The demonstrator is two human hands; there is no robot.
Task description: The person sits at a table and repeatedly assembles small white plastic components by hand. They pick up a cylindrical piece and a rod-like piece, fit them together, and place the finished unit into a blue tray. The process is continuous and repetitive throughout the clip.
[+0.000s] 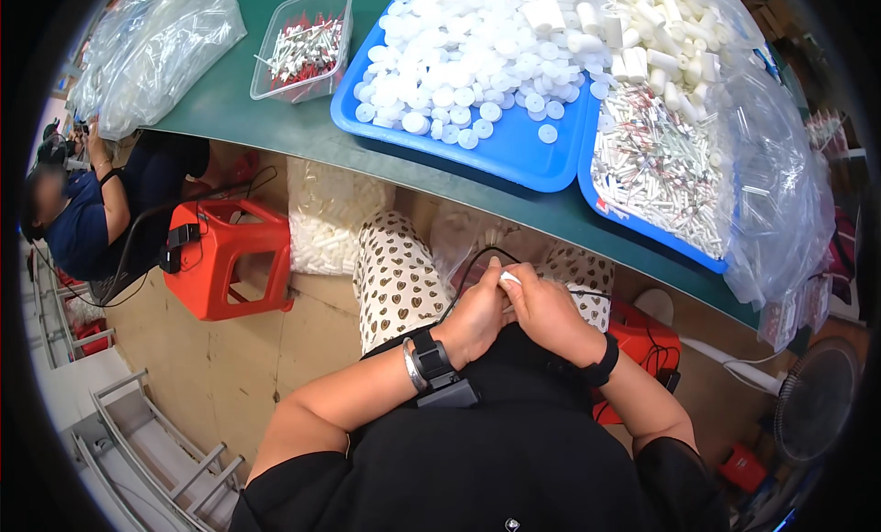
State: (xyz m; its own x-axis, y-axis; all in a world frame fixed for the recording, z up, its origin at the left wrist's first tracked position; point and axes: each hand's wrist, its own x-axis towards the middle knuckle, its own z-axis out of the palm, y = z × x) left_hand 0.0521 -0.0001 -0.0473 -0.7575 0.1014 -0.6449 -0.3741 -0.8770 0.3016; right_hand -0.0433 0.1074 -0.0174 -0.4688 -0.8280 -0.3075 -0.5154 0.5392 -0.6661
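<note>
My left hand (474, 317) and my right hand (553, 319) meet in front of my lap, below the edge of the table. Both are closed, fingers curled inward and touching. A small white piece (509, 278) pokes out between them by the thumbs; its rest is hidden, so its exact kind does not show. On the table ahead, a blue tray (541, 178) bears a heap of translucent white discs (440, 96). A second blue tray (661, 231) to its right holds white cylinders (674, 36) and many thin white sticks with red bits (656, 165).
A clear plastic box (275, 93) of red and white sticks stands left on the green table (248, 133). Plastic bags (174, 59) lie farther left. Beside me are a red stool (216, 275), a seated person (87, 211), a fan (817, 399) and a metal rack (138, 459).
</note>
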